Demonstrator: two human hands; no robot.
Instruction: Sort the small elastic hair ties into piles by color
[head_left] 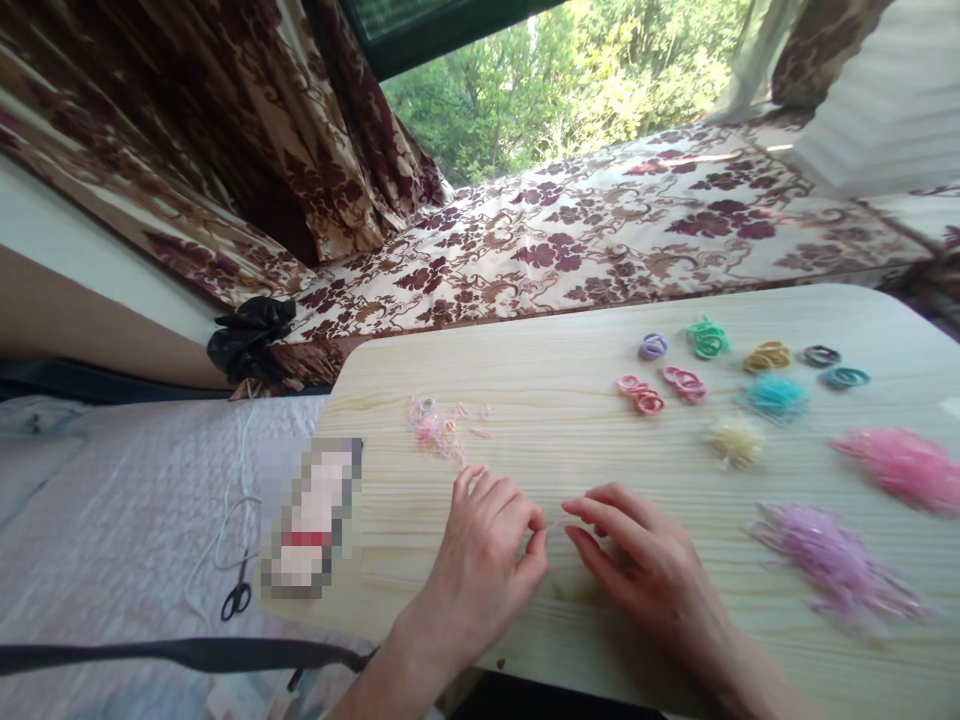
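My left hand (491,535) is over the middle of the wooden table, its thumb and index finger pinched together. A thin, pale, see-through strand, perhaps a small rubber band (555,523), shows faintly at those fingertips. My right hand (645,550) faces it from the right, its thumb and index finger apart and their tips close to the strand; whether they touch it I cannot tell. Beyond my left hand lies a loose pile of small pink and clear rubber bands (439,432). To the right are piles of purple (832,565), pink (911,468), cream (735,442) and turquoise (776,397) bands.
Thicker hair ties lie at the table's far right: green (707,339), mustard (766,357), lilac (653,346), coral (641,396) and pink (685,384). A blurred-out phone-shaped object (311,520) rests at the left edge. Scissors (236,598) and a white cord (217,540) are on the bed.
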